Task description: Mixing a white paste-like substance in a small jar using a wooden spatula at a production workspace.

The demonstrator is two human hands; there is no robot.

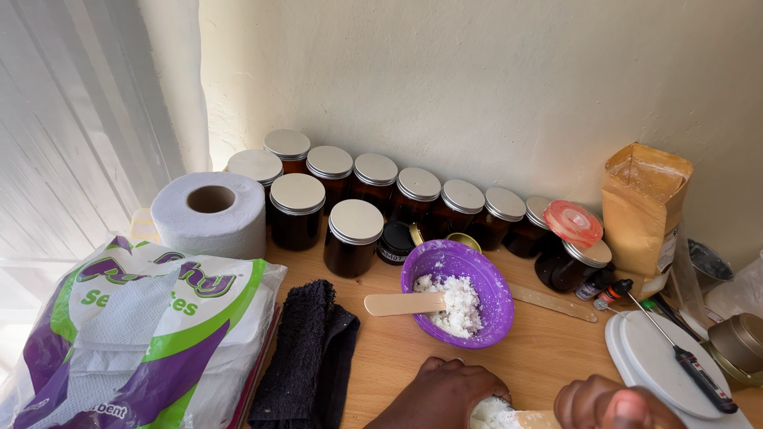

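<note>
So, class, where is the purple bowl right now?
In the head view, the purple bowl sits on the wooden table right of centre, just in front of the row of dark jars, with a wooden spatula resting in its white powder.

The bottom edge is cutting off both the left hand (442, 395) and the right hand (608, 403). The white-filled container (493, 413) (shape indeterminate) is lying mostly concealed between them; the grip is remaining unverifiable.
</note>
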